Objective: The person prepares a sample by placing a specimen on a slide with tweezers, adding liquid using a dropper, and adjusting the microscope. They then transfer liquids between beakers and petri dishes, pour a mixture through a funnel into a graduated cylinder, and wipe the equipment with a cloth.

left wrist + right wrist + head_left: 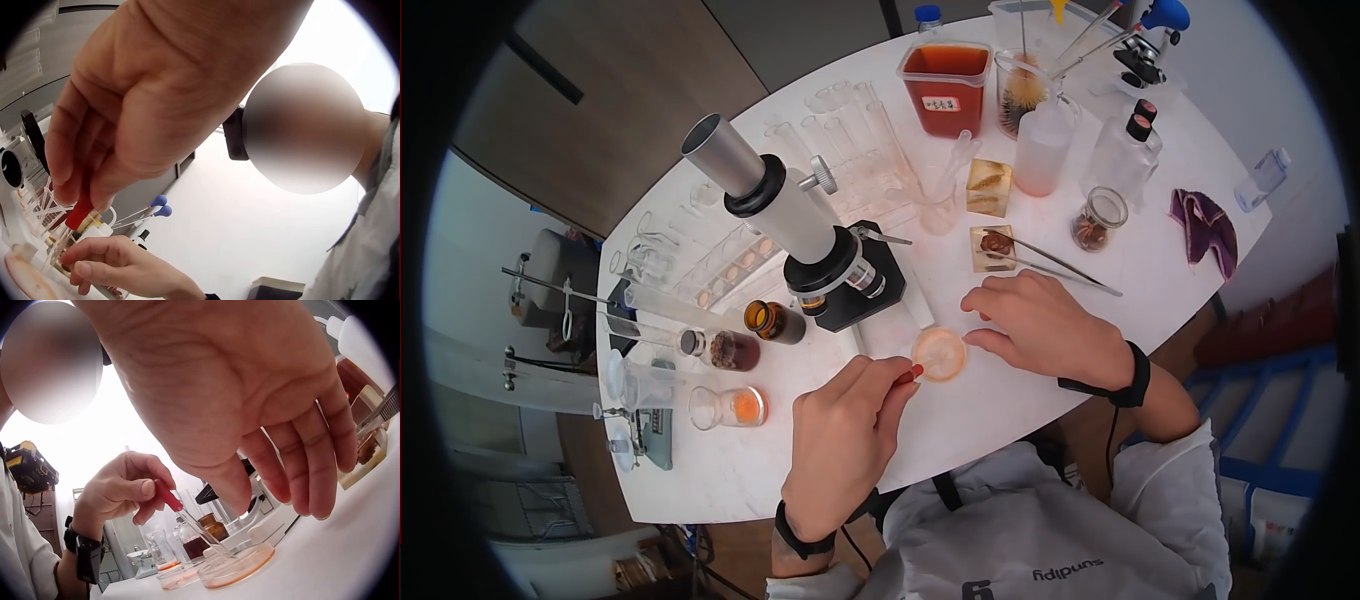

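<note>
My left hand (840, 430) pinches the red rubber bulb (167, 495) of a glass dropper between thumb and fingers. The dropper's clear tube (206, 534) slants down to a round petri dish (941, 368) with an orange-tinted rim. In the right wrist view, a second shallow clear dish or lid (178, 577) shows just behind that petri dish. To the right of the petri dish hovers my right hand (1040, 325), fingers loosely extended and holding nothing. Its palm fills the top of the right wrist view.
Behind the dish stands a microscope (785, 215). Brown bottle (774, 322), jar of dark red contents (730, 350) and flask with orange liquid (745, 406) stand left. Tweezers (1060, 265) lie across a specimen block (980, 250); beyond are a red-orange bin (947, 95) and wash bottle (1043, 150).
</note>
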The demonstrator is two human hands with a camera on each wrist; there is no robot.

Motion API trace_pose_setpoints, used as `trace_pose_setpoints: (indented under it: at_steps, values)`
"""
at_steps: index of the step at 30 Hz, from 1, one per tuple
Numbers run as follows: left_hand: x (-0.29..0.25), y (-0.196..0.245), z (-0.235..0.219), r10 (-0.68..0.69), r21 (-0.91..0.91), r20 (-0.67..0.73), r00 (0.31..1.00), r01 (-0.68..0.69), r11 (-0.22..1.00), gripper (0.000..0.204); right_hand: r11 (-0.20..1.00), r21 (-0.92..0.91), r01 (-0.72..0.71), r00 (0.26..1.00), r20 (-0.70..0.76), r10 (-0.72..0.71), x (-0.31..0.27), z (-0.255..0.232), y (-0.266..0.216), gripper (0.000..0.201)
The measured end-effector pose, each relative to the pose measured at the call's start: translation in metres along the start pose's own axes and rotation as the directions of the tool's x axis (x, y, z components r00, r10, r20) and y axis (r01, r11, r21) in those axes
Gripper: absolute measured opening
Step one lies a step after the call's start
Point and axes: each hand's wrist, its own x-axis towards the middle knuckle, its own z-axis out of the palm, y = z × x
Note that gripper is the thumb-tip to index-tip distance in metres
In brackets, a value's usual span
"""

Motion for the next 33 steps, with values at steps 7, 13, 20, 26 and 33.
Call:
trace_pose_setpoints:
  at_steps: [7, 13, 20, 26, 33]
  values:
    - [0.001, 0.001, 0.001, 0.030, 0.013, -0.007, 1.000, -0.030, 0.999, 0.010, 1.000, -0.009, -0.003, 1.000, 0.006, 0.003, 0.000, -0.001, -0.001, 0.028]
    - [0.003, 0.002, 0.001, 0.045, 0.026, -0.011, 0.999, -0.044, 0.999, 0.009, 1.000, 0.003, 0.002, 1.000, -0.011, -0.002, -0.001, -0.002, -0.001, 0.027]
    - [0.002, 0.002, -0.002, 0.003, -0.015, -0.018, 1.000, -0.003, 1.000, 0.013, 1.000, -0.003, -0.016, 1.000, 0.011, 0.016, -0.001, -0.002, 0.000, 0.028]
    - [0.000, 0.005, -0.007, 0.008, -0.017, -0.066, 0.998, -0.009, 1.000, 0.014, 1.000, -0.005, -0.015, 1.000, 0.020, 0.015, -0.001, -0.002, -0.001, 0.028]
    - [0.004, 0.006, -0.014, -0.003, 0.006, -0.138, 0.990, 0.004, 1.000, 0.016, 1.000, 0.013, 0.013, 1.000, -0.007, -0.013, 0.000, -0.002, -0.002, 0.025]
